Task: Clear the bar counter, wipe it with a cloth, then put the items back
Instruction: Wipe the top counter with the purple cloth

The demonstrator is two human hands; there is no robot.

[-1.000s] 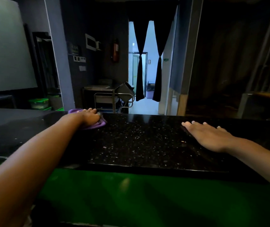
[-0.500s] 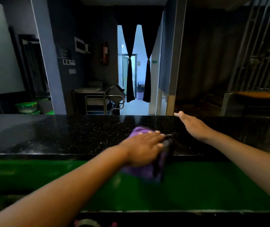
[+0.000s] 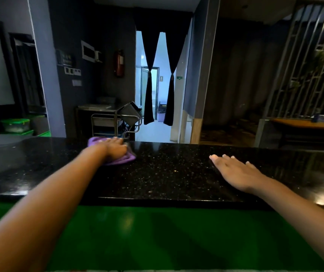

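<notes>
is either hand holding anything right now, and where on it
The left hand presses flat on the middle of the purple cloth on the counter. The right hand lies flat, holding nothing.

The black speckled stone counter [image 3: 176,173] spans the middle of the frame. On it, left of centre at its far edge, lies the purple folded cloth [image 3: 125,159] under the left hand [image 3: 116,149]. The right hand [image 3: 235,171] rests flat at right. Behind, upper centre, stands a metal trolley [image 3: 108,122].
</notes>
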